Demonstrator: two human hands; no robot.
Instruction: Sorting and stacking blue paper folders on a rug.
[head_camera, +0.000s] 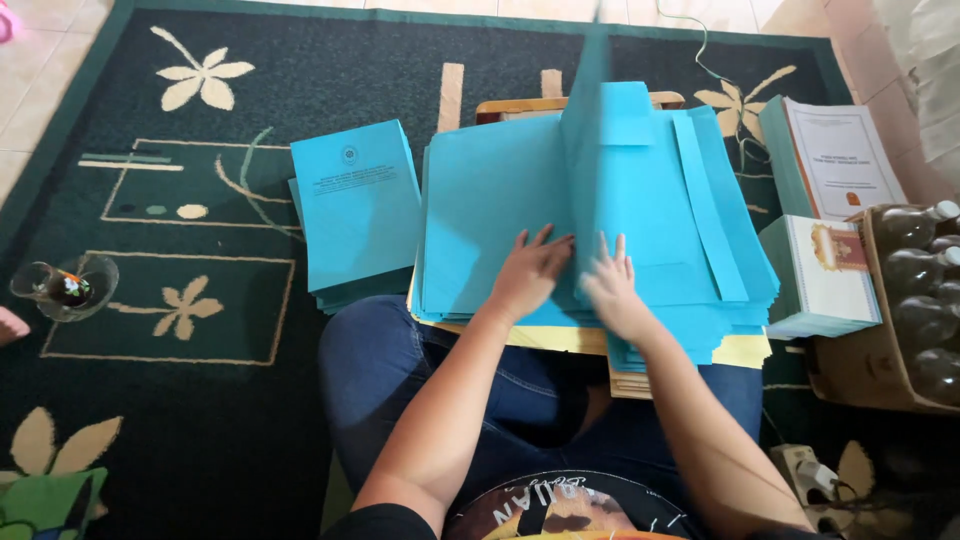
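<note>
While both hands pressed flat, fingers spread, gripping nothing, on the blue paper stack (500, 200) over the lap, the left hand (533, 268) and right hand (610, 285) flanked an upright sheet (590, 150) running toward twelve o'clock.

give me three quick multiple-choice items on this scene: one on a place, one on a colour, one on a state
1. Where is the clear glass cup?
A. on the carpet, at the picture's left
B. on the paper stack
C. in the cardboard box

2. What colour are the large paper sheets under the hands?
A. yellow
B. bright blue
C. red

3. How are the hands placed?
A. raised in the air
B. gripping a bottle
C. pressed flat on the sheets

Answers: 1 A, the clear glass cup stands on the dark green patterned carpet. 2 B, the large paper sheets are bright blue. 3 C, the left hand and right hand lie flat on them.
</note>
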